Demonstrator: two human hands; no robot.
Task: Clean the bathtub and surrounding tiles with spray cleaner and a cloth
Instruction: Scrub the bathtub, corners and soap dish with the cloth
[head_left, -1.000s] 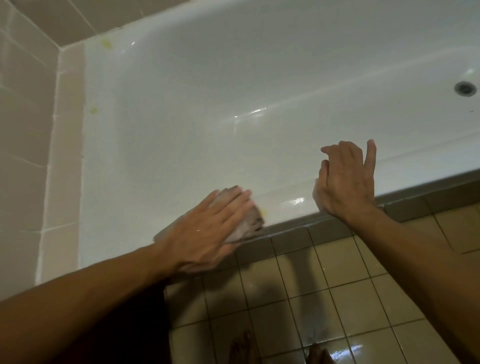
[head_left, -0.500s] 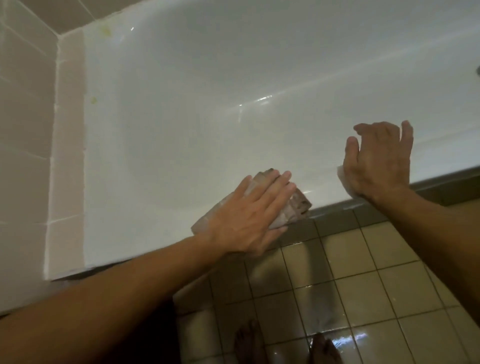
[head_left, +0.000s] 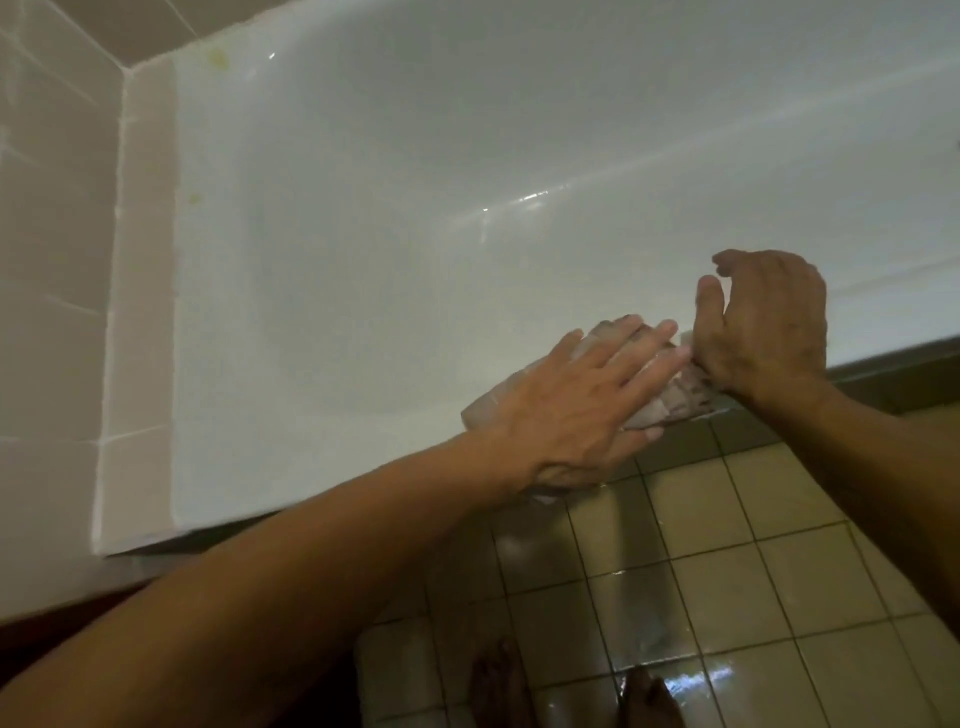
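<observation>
Hands at the near rim of the bathtub (head_left: 467, 208). Left hand (head_left: 582, 410) lies flat, fingers straight and spread, pressing a folded cloth (head_left: 670, 400) against the rim; the cloth shows beyond and beneath its fingertips. Right hand (head_left: 769, 322), just beside the left fingertips and touching the cloth's far end, rests its heel on the rim with fingers loosely curled, grasping nothing visible. Floor tiles (head_left: 727, 571) lie below both wrists.

The white bathtub (head_left: 415, 208) rim carries a folded cloth (head_left: 670, 395) at its near edge, above the wet tiled floor (head_left: 727, 571), where two bare feet (head_left: 498, 686) stand.
</observation>
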